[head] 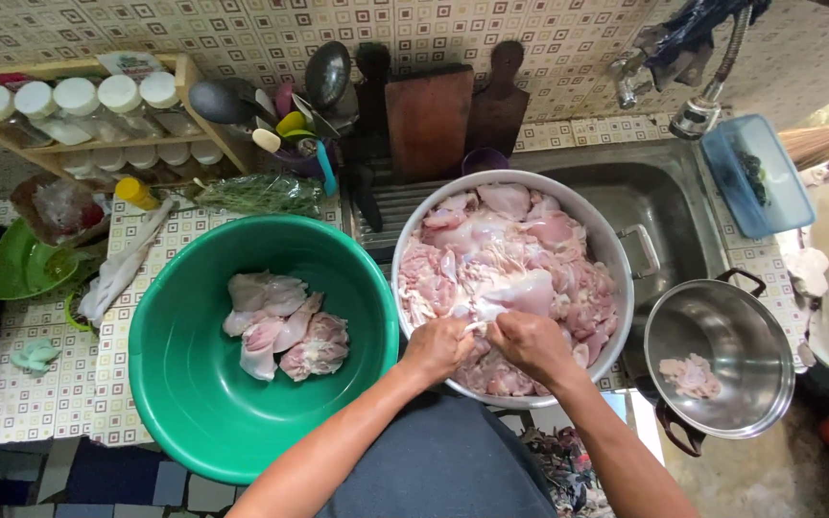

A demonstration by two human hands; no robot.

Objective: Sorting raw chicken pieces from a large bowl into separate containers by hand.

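Over the steel basin (616,251) on the bench, working a raw chicken piece (520,293) with left hand (437,348) and right hand (530,343), both pinching its skin, likely trimming; next calling for steady pull.

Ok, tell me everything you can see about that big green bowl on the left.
The round green plastic basin sits on the patterned tiled counter, left of the metal bowl of raw chicken, their rims nearly touching. It is wide, deep and glossy. A few pale pink raw chicken pieces lie inside, right of centre. Neither hand touches it.
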